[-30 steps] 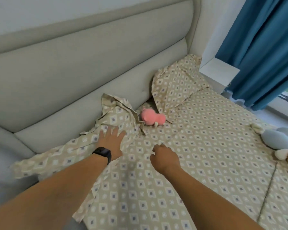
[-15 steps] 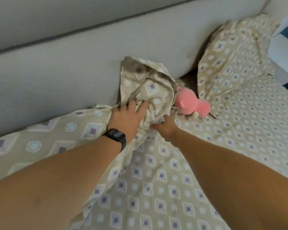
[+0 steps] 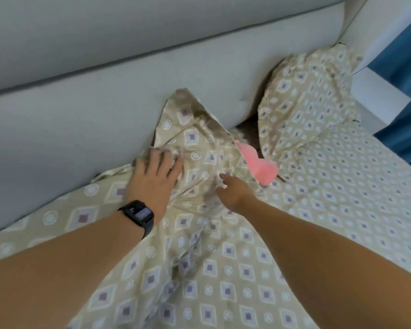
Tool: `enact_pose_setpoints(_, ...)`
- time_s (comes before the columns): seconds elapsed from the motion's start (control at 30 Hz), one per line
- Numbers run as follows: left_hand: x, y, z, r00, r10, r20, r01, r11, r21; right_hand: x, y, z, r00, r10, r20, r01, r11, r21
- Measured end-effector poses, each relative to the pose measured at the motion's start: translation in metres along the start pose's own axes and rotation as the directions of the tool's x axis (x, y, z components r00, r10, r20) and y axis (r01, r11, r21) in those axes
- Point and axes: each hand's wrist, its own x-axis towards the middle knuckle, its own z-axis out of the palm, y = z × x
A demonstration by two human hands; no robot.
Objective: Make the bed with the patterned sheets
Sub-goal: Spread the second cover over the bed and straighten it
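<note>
Lying across the bed, one patterned sheet (image 3: 223, 269): beige cloth printed with purple-centred diamonds and white rings, bunched into a peaked heap at the foot of the grey padded headboard (image 3: 105, 110).

Left hand (image 3: 156, 179): fingers spread, palm pressed flat on the left side of the heap, just beside the headboard. Black smartwatch (image 3: 138, 213) on its wrist.

Right hand (image 3: 233, 192): resting on the heap to the right, forefinger out and touching the cloth; whether the other fingers pinch a fold, cannot tell.

Pillow (image 3: 304, 108): one, in a case of the same print, leaning against the headboard at the right. Contents of the case not visible.

Pink soft toy (image 3: 259, 166): blurred, lying between heap and pillow, touching the heap's right edge.

Blue curtain (image 3: 403, 79): far right, beyond the bed's edge, with a white ledge (image 3: 377, 98) beside it.
</note>
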Motion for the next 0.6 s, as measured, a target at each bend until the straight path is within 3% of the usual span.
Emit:
enact_pose_setpoints(0.1,0.005,0.022,0.013,0.954,0.245,-0.175,-0.257,0.965,-0.045,0.017,0.01,-0.015,0.969,-0.008,-0.247,-0.029,0.989,-0.143)
enact_pose_setpoints(0.17,0.016,0.033,0.026,0.859,0.457,-0.23,-0.484,0.872,-0.075,0.036,0.014,-0.018,0.943,-0.016,-0.332,-0.081,0.957,-0.279)
enact_pose_setpoints(0.23,0.026,0.04,0.042,0.766,0.556,-0.323,-0.608,0.79,-0.082,0.054,0.014,-0.018,0.94,-0.082,-0.331,-0.078,0.893,-0.443)
enact_pose_setpoints(0.33,0.037,0.045,0.062,0.77,0.498,-0.399,-0.606,0.767,-0.212,0.088,0.023,-0.02,0.961,-0.167,-0.218,-0.011,0.768,-0.64)
enact_pose_setpoints(0.4,0.041,0.043,0.073,0.792,0.462,-0.398,-0.59,0.746,-0.309,0.107,0.026,-0.028,0.977,-0.135,-0.162,0.003,0.778,-0.628)
enact_pose_setpoints(0.6,0.047,0.036,0.08,0.854,0.398,-0.335,-0.519,0.706,-0.482,0.124,0.041,-0.025,0.974,-0.017,-0.225,-0.154,0.68,-0.717)
